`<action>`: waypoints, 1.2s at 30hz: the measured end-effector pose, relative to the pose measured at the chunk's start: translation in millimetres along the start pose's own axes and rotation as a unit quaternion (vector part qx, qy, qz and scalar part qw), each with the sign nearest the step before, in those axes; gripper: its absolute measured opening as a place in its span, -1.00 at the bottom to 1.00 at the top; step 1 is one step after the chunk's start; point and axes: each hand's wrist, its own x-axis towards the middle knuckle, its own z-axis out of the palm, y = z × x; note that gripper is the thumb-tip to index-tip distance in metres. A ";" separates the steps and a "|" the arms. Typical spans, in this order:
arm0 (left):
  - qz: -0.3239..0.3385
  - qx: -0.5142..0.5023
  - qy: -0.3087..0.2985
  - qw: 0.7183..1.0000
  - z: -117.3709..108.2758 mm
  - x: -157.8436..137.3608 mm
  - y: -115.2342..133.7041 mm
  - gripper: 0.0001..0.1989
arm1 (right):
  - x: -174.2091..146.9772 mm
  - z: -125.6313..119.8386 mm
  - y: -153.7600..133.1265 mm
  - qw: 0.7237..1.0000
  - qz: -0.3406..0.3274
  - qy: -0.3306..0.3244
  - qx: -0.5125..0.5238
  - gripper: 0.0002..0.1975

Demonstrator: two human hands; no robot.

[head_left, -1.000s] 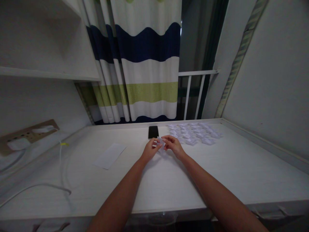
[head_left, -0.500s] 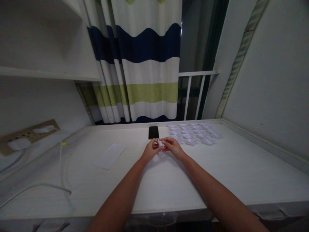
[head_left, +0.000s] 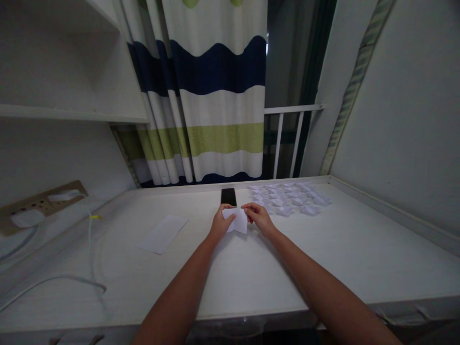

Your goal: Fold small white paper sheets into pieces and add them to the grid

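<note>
A small creased piece of white paper (head_left: 240, 223) is held up just above the white desk (head_left: 251, 282). My left hand (head_left: 220, 223) grips its left side, thumb on the front face and fingers behind. At the upper right corner of the sheet, my right hand (head_left: 259, 218) has its thumb and forefinger pinched together on the edge. Right behind the hands lies a black phone (head_left: 228, 197). Folded white paper pieces (head_left: 283, 210) are laid out in rows at the back right of the desk.
Flat white paper sheets (head_left: 163, 234) lie left of my hands. A white cable (head_left: 61, 276) runs over the desk's left side from a power strip (head_left: 43, 203) on the wall. A striped curtain (head_left: 226, 110) hangs behind; a shelf (head_left: 72, 113) juts out at upper left.
The paper was folded narrow between both hands' fingertips; now it is opened out into a wider creased sheet. My right hand has shifted slightly right, to its upper corner.
</note>
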 end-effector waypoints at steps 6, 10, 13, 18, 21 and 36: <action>-0.016 0.016 0.003 1.000 -1.5 1.3 4.2 -0.81 | 2.4 -0.7 6.4 0.998 -0.008 -0.006 -0.058 -0.76; -0.038 0.015 0.029 0.999 -1.2 1.7 3.3 -0.81 | 3.4 -1.7 11.8 0.996 0.000 -0.019 -0.086 -0.75; -0.075 0.017 0.056 0.995 -1.4 2.8 2.9 -0.81 | 4.3 -3.1 13.9 0.996 0.003 -0.027 -0.087 -0.74; -0.036 0.008 0.015 0.999 -4.1 3.9 4.2 -0.84 | 5.4 -4.8 16.4 0.994 0.007 -0.045 -0.096 -0.74; -0.007 0.014 0.007 1.000 -4.8 3.4 6.5 -0.90 | 5.6 -5.7 19.2 0.994 0.005 -0.047 -0.099 -0.75; -0.004 0.057 0.012 0.998 -4.6 4.9 4.5 -0.91 | 7.3 -8.7 23.7 0.993 0.010 -0.049 -0.109 -0.75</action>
